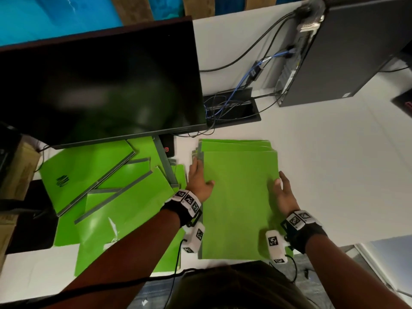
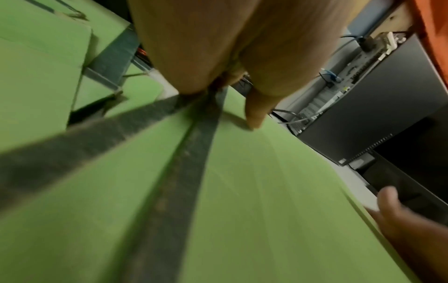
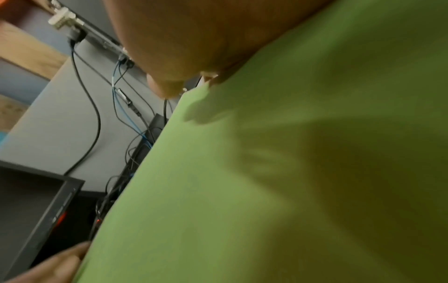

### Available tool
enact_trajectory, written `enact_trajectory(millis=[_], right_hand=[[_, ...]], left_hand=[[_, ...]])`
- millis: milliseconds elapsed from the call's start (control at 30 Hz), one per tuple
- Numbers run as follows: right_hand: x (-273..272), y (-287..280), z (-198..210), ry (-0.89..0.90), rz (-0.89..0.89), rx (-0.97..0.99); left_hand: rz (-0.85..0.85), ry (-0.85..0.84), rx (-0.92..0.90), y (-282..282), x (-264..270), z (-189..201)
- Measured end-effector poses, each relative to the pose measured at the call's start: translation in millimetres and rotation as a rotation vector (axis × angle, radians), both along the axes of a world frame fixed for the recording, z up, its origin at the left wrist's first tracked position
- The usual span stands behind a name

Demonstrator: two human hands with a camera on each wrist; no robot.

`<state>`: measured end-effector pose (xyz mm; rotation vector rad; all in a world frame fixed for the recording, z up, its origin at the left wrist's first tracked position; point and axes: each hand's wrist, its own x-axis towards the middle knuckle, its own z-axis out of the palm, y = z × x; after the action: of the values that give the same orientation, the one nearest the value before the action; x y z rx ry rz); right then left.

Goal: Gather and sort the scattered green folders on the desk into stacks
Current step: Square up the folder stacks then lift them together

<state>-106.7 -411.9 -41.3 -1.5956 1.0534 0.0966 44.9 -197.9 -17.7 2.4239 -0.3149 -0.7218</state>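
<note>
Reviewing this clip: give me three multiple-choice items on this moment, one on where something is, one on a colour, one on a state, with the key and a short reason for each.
1. Where do the scattered folders lie relative to the stack?
A. on the person's left, partly under the monitor
B. on the person's right, by the computer tower
C. on top of the monitor

2. What colour are the folder spines?
A. red
B. dark grey
C. white

3. What is the state of the monitor screen?
A. showing a bright picture
B. cracked across
C. dark

Key: 1 A, the loose folders spread left of the stack, below the monitor's edge. 2 B, the left wrist view shows dark grey strips along the green covers. 3 C, the screen is black. Left hand and right hand hold the stack's sides.
</note>
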Motion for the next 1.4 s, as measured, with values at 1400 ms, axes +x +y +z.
enact_trajectory(millis=[1400], right_hand=[[12,2,12,0.121,-0.014,-0.181]], left_hand=[[-0.56,-0.125,0.524,200,60,13]])
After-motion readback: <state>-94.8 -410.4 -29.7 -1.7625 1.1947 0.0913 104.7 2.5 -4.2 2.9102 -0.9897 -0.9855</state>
